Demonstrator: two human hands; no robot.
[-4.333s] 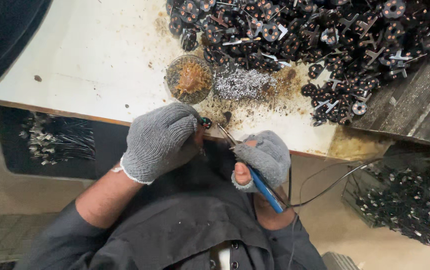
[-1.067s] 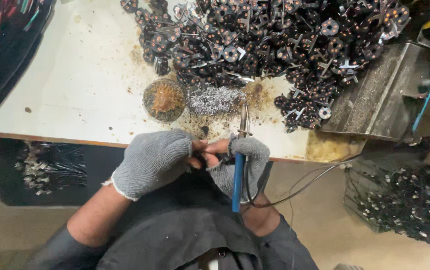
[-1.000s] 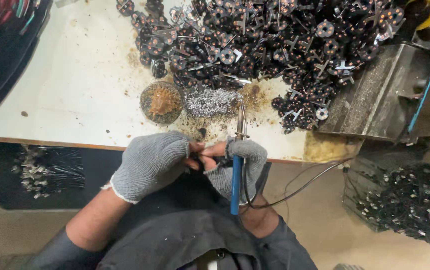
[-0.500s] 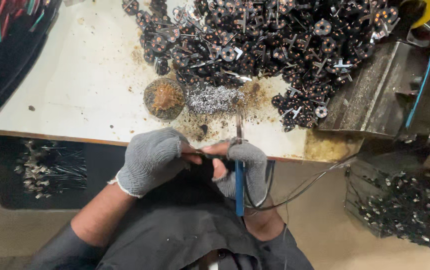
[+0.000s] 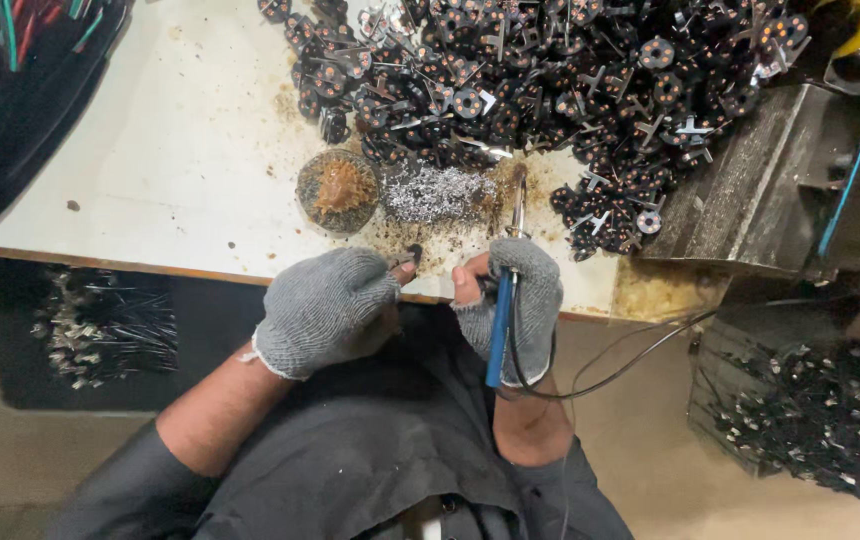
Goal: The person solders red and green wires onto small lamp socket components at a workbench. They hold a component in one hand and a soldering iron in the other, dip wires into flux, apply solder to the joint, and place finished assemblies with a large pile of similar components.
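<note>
The right hand [image 5: 512,300] is closed around a blue-handled soldering iron [image 5: 503,300]; its long axis points away from the body, tip beside the solder heap [image 5: 437,195]. The left hand [image 5: 328,305], left of the iron, pinches a small dark part [image 5: 409,258] at the white bench [image 5: 150,170] edge. The parts pile [image 5: 550,80] lies beyond.

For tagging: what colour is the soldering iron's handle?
Blue, on the soldering iron gripped by the right hand; head view.

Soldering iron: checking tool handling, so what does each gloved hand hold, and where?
Right hand grips the soldering iron by its blue handle. Left hand pinches a small dark part at its fingertips.
</note>
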